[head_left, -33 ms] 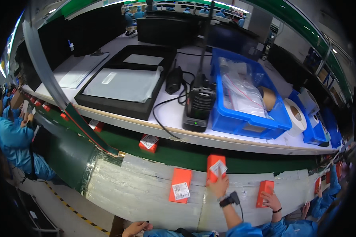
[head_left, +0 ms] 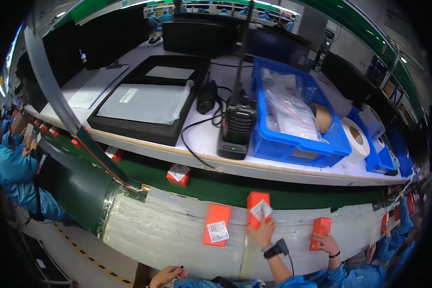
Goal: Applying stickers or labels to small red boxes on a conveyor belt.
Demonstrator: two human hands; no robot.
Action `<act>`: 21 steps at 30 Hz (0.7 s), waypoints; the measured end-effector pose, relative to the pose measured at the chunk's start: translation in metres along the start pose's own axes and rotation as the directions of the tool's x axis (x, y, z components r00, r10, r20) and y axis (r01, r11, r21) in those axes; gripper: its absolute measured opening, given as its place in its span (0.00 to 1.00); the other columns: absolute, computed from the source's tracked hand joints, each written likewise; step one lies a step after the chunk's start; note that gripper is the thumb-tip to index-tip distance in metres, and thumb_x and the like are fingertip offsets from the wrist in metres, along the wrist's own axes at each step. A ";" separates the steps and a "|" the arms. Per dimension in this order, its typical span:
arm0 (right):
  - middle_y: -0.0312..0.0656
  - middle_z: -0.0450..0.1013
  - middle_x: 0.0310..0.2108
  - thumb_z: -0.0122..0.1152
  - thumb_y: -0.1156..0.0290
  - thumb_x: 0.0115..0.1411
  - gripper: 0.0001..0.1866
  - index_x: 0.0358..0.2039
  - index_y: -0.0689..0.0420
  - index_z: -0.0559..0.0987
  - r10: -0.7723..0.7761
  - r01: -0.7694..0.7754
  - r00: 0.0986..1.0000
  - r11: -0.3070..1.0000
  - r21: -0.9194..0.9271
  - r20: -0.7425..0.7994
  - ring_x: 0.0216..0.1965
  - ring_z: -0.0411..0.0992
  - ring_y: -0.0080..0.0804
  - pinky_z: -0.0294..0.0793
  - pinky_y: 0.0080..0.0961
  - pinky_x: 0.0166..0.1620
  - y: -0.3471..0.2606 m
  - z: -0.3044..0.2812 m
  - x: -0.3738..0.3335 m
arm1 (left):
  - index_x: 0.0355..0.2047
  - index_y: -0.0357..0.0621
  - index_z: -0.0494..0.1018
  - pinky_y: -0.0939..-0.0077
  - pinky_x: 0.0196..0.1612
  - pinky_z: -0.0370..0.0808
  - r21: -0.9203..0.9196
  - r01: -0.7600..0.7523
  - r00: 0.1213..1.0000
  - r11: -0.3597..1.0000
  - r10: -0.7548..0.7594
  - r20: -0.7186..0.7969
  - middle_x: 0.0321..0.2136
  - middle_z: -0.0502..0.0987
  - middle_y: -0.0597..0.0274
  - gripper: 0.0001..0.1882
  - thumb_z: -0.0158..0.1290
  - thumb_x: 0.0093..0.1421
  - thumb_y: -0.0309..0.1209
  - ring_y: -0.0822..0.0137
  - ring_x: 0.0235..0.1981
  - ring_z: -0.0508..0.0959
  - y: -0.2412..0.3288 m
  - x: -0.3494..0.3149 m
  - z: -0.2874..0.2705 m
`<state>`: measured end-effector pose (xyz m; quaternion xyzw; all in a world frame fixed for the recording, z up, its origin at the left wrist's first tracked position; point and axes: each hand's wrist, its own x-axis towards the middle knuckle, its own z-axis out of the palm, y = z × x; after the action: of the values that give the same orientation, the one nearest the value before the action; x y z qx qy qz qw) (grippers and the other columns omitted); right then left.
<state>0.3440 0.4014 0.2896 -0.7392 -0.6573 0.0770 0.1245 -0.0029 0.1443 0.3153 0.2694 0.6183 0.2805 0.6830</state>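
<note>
A black radio (head_left: 236, 127) stands upright beside a blue bin (head_left: 271, 145) holding plastic bags (head_left: 293, 115).

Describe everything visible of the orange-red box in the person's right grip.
The orange-red box is oblong, apparently cardboard, and looks closed. A white printed label sits askew on its upper face. Its far end visually overlaps the green strip beyond the pale work surface. The right grip holds its near end, partly hiding it.

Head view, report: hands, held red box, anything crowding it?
Right hand grips labelled red box, near end. Left hand low in picture, touching no red box. Second red box lies left, apart; co-worker's hand on another red box, right.
</note>
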 end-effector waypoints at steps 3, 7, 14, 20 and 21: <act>0.60 0.53 0.55 0.62 0.44 0.38 0.49 0.62 0.46 0.58 0.066 -0.070 0.990 0.997 0.025 0.122 0.47 0.59 0.58 0.57 0.49 0.49 -0.012 -0.028 -0.075 | 0.37 0.36 0.74 0.77 0.38 0.73 0.005 -0.126 0.989 0.992 0.126 0.079 0.33 0.79 0.56 0.15 0.46 0.61 0.37 0.71 0.32 0.77 0.051 0.036 0.037; 0.48 0.54 0.59 0.62 0.56 0.47 0.40 0.60 0.51 0.61 0.020 -0.030 0.999 0.967 0.253 0.041 0.47 0.61 0.52 0.59 0.46 0.50 -0.002 -0.024 -0.111 | 0.39 0.36 0.73 0.79 0.39 0.72 0.061 -0.432 0.896 0.900 0.436 -0.080 0.33 0.78 0.61 0.11 0.47 0.62 0.30 0.73 0.34 0.77 0.095 0.061 0.097; 0.40 0.74 0.35 0.49 0.85 0.54 0.18 0.45 0.60 0.76 -0.033 -0.081 0.993 0.487 0.870 0.111 0.38 0.72 0.26 0.69 0.20 0.43 -0.002 -0.076 -0.082 | 0.38 0.38 0.73 0.76 0.39 0.73 0.513 -0.609 0.708 0.605 0.706 0.008 0.32 0.78 0.56 0.08 0.47 0.60 0.26 0.66 0.35 0.77 0.145 0.080 0.152; 0.37 0.72 0.39 0.42 0.85 0.56 0.20 0.49 0.61 0.70 -0.398 -0.147 0.857 0.420 0.895 0.328 0.38 0.69 0.19 0.68 0.15 0.43 -0.015 -0.103 -0.077 | 0.35 0.38 0.72 0.70 0.36 0.71 0.584 -0.709 0.634 0.396 0.721 0.281 0.28 0.74 0.56 0.06 0.48 0.59 0.25 0.62 0.31 0.75 0.146 0.083 0.165; 0.37 0.71 0.41 0.41 0.86 0.56 0.20 0.49 0.61 0.69 -0.456 -0.100 0.827 0.457 0.884 0.329 0.39 0.68 0.19 0.67 0.15 0.44 -0.014 -0.102 -0.077 | 0.36 0.38 0.71 0.72 0.38 0.71 0.459 -0.719 0.672 0.522 0.692 0.266 0.29 0.74 0.58 0.06 0.48 0.59 0.26 0.64 0.32 0.74 0.141 0.083 0.167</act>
<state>0.3491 0.3181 0.3878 -0.4413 -0.6077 0.5849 0.3063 0.1625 0.2986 0.3741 0.6796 0.4900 0.3442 0.4237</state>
